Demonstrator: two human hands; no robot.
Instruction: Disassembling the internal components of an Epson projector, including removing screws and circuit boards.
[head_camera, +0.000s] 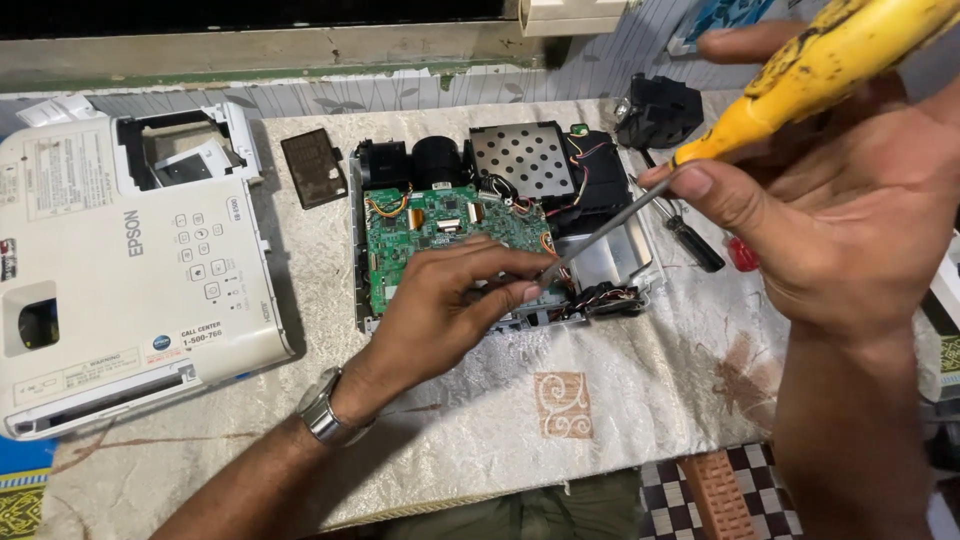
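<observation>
Here the left hand (455, 300) rests on the green circuit board (440, 235) of an opened projector chassis (500, 230), which sits near the middle of the cloth-covered table (480, 400); its fingers (505, 262) are bent, pinching at something small by the board's right edge that I cannot make out. The right hand (850, 210) is wrapped around a yellow-handled screwdriver (810, 75), whose tip meets the board just beside those fingertips. The white top cover (130, 270) lies at the table's left edge. A slip of the tip could, I judge, gouge the board or nick the thin wires (585, 165) nearby.
</observation>
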